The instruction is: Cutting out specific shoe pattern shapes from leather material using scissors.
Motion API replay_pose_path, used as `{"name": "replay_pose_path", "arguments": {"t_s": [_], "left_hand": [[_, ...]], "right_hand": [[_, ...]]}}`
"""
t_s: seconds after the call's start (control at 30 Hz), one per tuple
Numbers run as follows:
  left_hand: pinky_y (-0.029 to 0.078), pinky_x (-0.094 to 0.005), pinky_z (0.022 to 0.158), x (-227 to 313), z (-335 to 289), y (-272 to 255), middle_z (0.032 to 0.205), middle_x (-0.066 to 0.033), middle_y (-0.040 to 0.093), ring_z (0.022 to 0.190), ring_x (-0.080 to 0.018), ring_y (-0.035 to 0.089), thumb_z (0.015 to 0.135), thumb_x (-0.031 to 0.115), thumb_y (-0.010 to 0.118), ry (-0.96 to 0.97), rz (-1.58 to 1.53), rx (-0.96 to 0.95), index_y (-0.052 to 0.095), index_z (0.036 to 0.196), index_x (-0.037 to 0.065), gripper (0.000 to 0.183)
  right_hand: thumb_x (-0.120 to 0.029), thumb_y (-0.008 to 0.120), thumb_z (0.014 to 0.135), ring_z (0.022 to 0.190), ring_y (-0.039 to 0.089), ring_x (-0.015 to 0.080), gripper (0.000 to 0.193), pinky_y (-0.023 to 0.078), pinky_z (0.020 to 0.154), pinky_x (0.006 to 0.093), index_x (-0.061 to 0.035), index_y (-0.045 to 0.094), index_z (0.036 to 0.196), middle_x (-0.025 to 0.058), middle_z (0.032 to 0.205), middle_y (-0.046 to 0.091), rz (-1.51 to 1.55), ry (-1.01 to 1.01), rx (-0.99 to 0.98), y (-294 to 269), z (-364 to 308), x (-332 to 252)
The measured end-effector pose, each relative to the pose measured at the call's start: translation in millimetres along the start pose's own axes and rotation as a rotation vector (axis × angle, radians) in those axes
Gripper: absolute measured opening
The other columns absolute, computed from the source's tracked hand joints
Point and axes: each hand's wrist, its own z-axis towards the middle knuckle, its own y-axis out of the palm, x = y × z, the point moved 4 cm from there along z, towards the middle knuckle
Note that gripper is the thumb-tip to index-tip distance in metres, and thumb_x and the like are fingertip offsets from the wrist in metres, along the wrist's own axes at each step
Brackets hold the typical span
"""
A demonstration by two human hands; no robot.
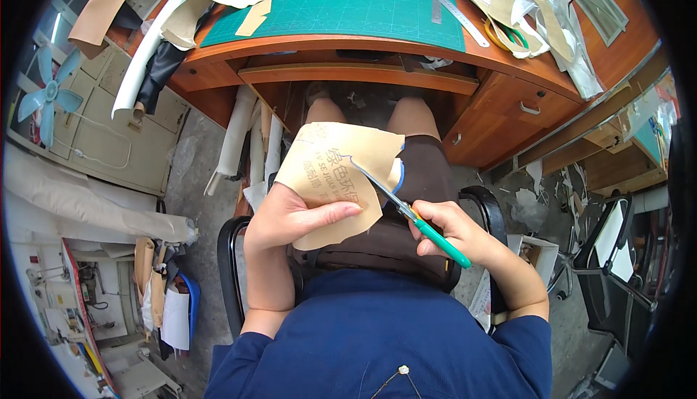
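Observation:
Over my lap, my left hand (294, 219) grips a tan sheet of printed board or paper (308, 163), thumb on top and the other fingers hidden beneath. Dark printing covers its face, and a blue line runs near its ragged right edge. My right hand (450, 232) is closed round the green handle of a pair of scissors (435, 239). Their metal blades reach up and left onto the right part of the sheet, the tip by the blue line. How far the blades are parted cannot be made out.
Ahead stands a wooden desk (348, 45) with a green cutting mat (327, 14), a metal ruler (468, 25) and paper scraps. Material rolls (156, 43) overhang its left end. Chair armrests (231, 268) flank me. A blue fan (51, 92) is at left, a black chair (610, 268) at right.

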Motion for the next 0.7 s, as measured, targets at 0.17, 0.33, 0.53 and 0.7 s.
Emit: {"name": "replay_pose_path", "arguments": {"t_s": [0.17,0.33,0.53,0.7], "left_hand": [[0.049,-0.029,0.085,1,4,5,0.108,-0.0077,0.061,0.1,-0.014,0.058,0.076,-0.003,0.072,0.004,-0.112,0.037,0.046,0.126,-0.002,0.056],[0.049,-0.0272,0.083,-5,13,6,0.105,-0.0077,0.062,0.095,-0.014,0.06,0.08,-0.001,0.069,0.288,-0.159,0.202,0.051,0.12,-0.002,0.043],[0.049,-0.0258,0.078,-7,8,13,0.099,-0.0085,0.065,0.088,-0.0141,0.062,0.084,0.001,0.065,0.402,0.039,0.327,0.057,0.111,-0.003,0.028],[0.049,-0.0255,0.079,-5,7,19,0.1,-0.0088,0.065,0.089,-0.0142,0.061,0.085,0.001,0.065,0.373,-0.056,0.327,0.057,0.111,-0.004,0.027]], "right_hand": [[-0.036,0.075,0.078,0.053,0.032,0.0149,0.048,0.031,0.048,0.03,-0.0024,0.041,0.074,0.0078,0.058,0.035,-0.005,0.068,-0.007,1,-2,3],[-0.035,0.074,0.078,0.053,0.032,0.0134,0.047,0.031,0.048,0.0291,-0.0028,0.04,0.074,0.0064,0.058,0.035,0.007,0.08,-0.013,-1,-2,1],[-0.039,0.071,0.08,0.056,0.034,0.0134,0.047,0.033,0.05,0.029,-0.0025,0.041,0.076,0.0066,0.061,0.038,0.066,0.045,-0.012,2,-1,1],[-0.041,0.07,0.081,0.057,0.037,0.0127,0.047,0.035,0.052,0.0282,-0.0025,0.044,0.078,0.0055,0.062,0.041,0.128,0.034,-0.007,6,-2,2]]}}
